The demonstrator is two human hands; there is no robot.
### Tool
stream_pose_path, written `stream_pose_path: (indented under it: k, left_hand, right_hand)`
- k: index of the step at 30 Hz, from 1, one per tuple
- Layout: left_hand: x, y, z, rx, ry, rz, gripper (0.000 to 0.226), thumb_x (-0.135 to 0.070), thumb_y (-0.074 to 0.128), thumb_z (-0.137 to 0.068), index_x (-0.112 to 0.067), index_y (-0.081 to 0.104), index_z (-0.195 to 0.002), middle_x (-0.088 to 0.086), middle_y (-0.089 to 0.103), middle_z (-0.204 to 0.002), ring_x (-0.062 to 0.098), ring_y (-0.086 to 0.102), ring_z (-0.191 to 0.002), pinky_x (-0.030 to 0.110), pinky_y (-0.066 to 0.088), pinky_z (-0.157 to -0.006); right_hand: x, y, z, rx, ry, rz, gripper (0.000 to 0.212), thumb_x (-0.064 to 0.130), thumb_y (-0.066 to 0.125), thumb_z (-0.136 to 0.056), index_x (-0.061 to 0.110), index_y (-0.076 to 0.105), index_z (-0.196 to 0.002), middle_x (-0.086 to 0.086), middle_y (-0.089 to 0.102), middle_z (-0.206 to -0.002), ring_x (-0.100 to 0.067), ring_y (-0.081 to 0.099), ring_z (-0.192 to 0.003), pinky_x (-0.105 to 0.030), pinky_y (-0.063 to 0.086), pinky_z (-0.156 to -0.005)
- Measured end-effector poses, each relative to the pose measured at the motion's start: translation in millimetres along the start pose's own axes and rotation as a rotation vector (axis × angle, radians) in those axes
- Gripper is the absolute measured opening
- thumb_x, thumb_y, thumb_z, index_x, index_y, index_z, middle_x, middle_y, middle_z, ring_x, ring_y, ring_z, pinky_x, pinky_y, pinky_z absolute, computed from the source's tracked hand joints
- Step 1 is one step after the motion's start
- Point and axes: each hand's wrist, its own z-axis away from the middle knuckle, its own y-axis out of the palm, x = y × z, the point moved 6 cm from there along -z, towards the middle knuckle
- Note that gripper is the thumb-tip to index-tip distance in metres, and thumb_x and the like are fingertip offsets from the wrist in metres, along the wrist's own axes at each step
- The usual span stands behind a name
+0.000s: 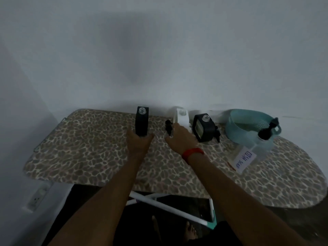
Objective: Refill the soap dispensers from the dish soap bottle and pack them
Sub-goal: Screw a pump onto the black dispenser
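On the ironing board (88, 148), near its far edge, 3 open dispensers stood in a row. The grip of the left hand (140, 142) was closed around the foot of the tall black dispenser (141, 121). The right hand (179, 137) pinched a black pump (169, 127) just beside the white dispenser (182, 119). Further right stood the low black dispenser (203, 127), a basket (236, 132) and, against it, the soap bottle (262, 141).
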Motion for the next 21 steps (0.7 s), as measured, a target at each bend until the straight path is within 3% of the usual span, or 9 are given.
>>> stream_pose_path:
  k: [2,4,6,8,12,17,21]
  left_hand:
    - [-3.1,6.8,-10.9,-0.021,0.033,-0.01,0.103,-0.05,0.084,-0.066,-0.007,0.033,-0.145,0.015,0.05,-0.137,0.031,0.053,-0.122,0.044,0.049,-0.099]
    - [-7.2,10.3,-16.9,-0.065,0.067,-0.013,0.09,-0.05,0.082,-0.07,-0.009,0.043,-0.139,0.014,0.057,-0.129,0.03,0.059,-0.115,0.044,0.053,-0.092]
    - [-9.7,10.1,-21.6,-0.101,0.087,0.002,0.076,-0.042,0.081,-0.075,-0.008,0.05,-0.135,0.015,0.061,-0.126,0.031,0.061,-0.111,0.046,0.053,-0.091]
    - [-8.7,7.5,-27.3,-0.1,0.095,0.012,0.064,-0.031,0.08,-0.079,-0.007,0.055,-0.132,0.017,0.063,-0.123,0.033,0.063,-0.108,0.048,0.053,-0.091]
    - [1.8,-3.3,-41.6,0.033,0.13,-0.018,0.058,-0.027,0.08,-0.079,-0.007,0.059,-0.129,0.016,0.065,-0.123,0.032,0.063,-0.108,0.035,0.051,-0.087]
    - [6.2,-23.9,-46.0,0.226,0.163,0.031,0.059,-0.021,0.081,-0.079,-0.01,0.057,-0.131,-0.002,0.062,-0.117,0.014,0.059,-0.1,0.018,0.049,-0.079]
    - [9.4,-27.5,-46.2,0.212,0.161,0.084,0.066,-0.013,0.08,-0.078,-0.013,0.051,-0.137,-0.001,0.06,-0.127,0.015,0.059,-0.11,0.037,0.052,-0.094]
  right_hand:
    - [7.5,9.3,-32.2,0.018,0.014,0.075,0.021,0.021,0.058,-0.093,0.006,0.058,-0.108,-0.015,0.065,-0.109,-0.032,0.064,-0.099,-0.028,0.038,-0.071]
    - [14.5,20.4,-59.7,0.059,0.01,0.152,0.016,0.015,0.052,-0.095,0.004,0.061,-0.104,-0.016,0.067,-0.107,-0.033,0.066,-0.098,-0.032,0.046,-0.071]
    - [21.7,30.7,-80.6,0.12,-0.027,0.282,0.024,0.011,0.048,-0.097,0.003,0.064,-0.113,-0.016,0.066,-0.115,-0.033,0.066,-0.106,-0.038,0.053,-0.083]
    - [25.3,37.1,-93.7,0.152,-0.044,0.424,0.027,0.009,0.044,-0.1,0.003,0.063,-0.118,-0.015,0.066,-0.121,-0.031,0.064,-0.111,-0.04,0.049,-0.095]
    - [24.9,47.6,-110.2,0.219,-0.064,0.633,0.03,0.015,0.043,-0.103,0.007,0.063,-0.124,-0.013,0.066,-0.126,-0.029,0.063,-0.115,-0.04,0.046,-0.102]
    - [30.7,55.4,-117.9,0.282,-0.036,0.663,0.031,0.017,0.046,-0.102,0.007,0.062,-0.126,-0.012,0.064,-0.128,-0.028,0.063,-0.116,-0.039,0.05,-0.099]
    - [34.0,54.1,-116.6,0.253,-0.028,0.676,0.03,0.017,0.046,-0.101,0.008,0.063,-0.125,-0.012,0.065,-0.126,-0.029,0.064,-0.114,-0.04,0.051,-0.098]
